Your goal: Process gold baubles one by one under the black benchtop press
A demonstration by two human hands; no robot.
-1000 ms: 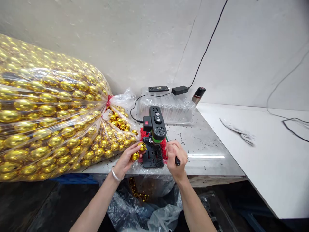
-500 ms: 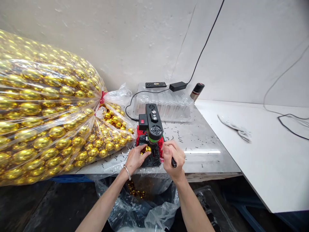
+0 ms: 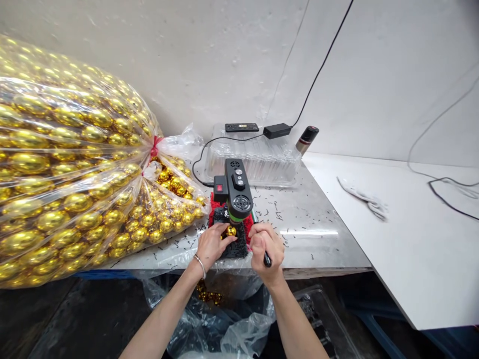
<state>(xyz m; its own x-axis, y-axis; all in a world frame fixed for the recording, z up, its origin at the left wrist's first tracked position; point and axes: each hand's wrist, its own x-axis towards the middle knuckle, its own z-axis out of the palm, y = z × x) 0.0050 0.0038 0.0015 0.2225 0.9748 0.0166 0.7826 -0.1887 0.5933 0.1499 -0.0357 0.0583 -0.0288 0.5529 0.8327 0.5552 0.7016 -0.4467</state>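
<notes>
A small black bench drill press (image 3: 239, 189), with a red switch on its side, stands near the table's front edge. My left hand (image 3: 212, 245) pinches a shiny gold ball (image 3: 231, 231) under the drill head, over the dark base (image 3: 239, 248) strewn with black shavings. The tip of the drill is hidden by the head. My right hand (image 3: 267, 249) is closed round a black-ended lever handle (image 3: 267, 260) to the right of the press. Red matting (image 3: 248, 223) shows around the base.
Large clear bags of gold balls (image 3: 67, 164) fill the left side. Behind the press lies a clear plastic tray (image 3: 254, 159) with a power adapter (image 3: 277, 130) on it. A spray can (image 3: 307, 139) and a glove (image 3: 364, 197) are to the right. Below the edge hangs a plastic bag (image 3: 224, 319).
The right hand and the lever's black end have shifted slightly down and left. The left hand still holds the gold ball under the drill head. The whole view has shifted a little.
</notes>
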